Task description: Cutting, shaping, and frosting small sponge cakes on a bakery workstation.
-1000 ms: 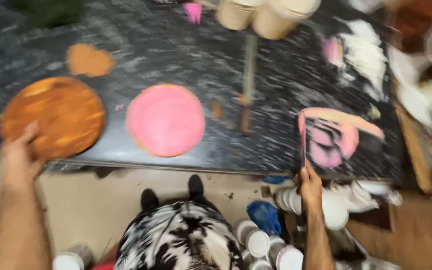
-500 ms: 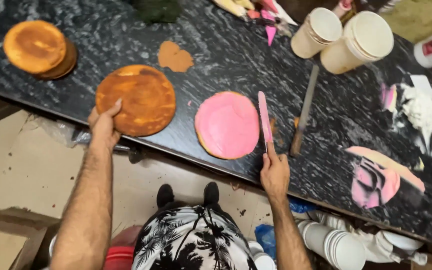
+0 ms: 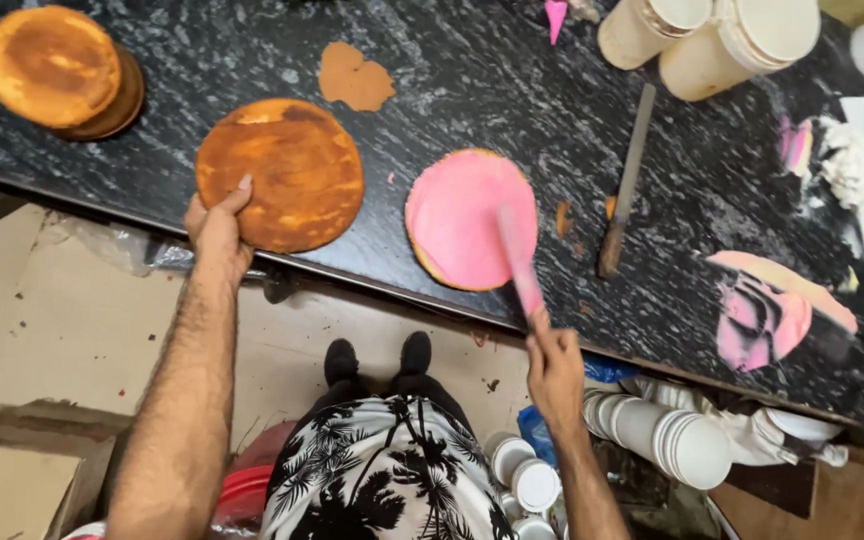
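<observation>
My left hand (image 3: 217, 228) grips the near edge of a round brown cake layer (image 3: 282, 172) lying on the black speckled counter (image 3: 492, 90). To its right lies a second round layer covered in pink icing (image 3: 462, 215). My right hand (image 3: 555, 368) holds a pink-smeared spatula (image 3: 518, 258) whose blade rests over the right part of the pink layer. A stack of plain brown cake layers (image 3: 57, 70) sits at the far left of the counter.
A knife with a wooden handle (image 3: 626, 185) lies right of the pink layer. Two cream tubs (image 3: 712, 35) stand at the back. Pink and white icing smears (image 3: 767, 305) mark the counter's right end. Stacked white cups (image 3: 667, 440) sit below the counter edge.
The view has shifted left. The spatula blade has come down from beside the pink layer onto its right part. My left hand has stayed on the brown layer's edge.
</observation>
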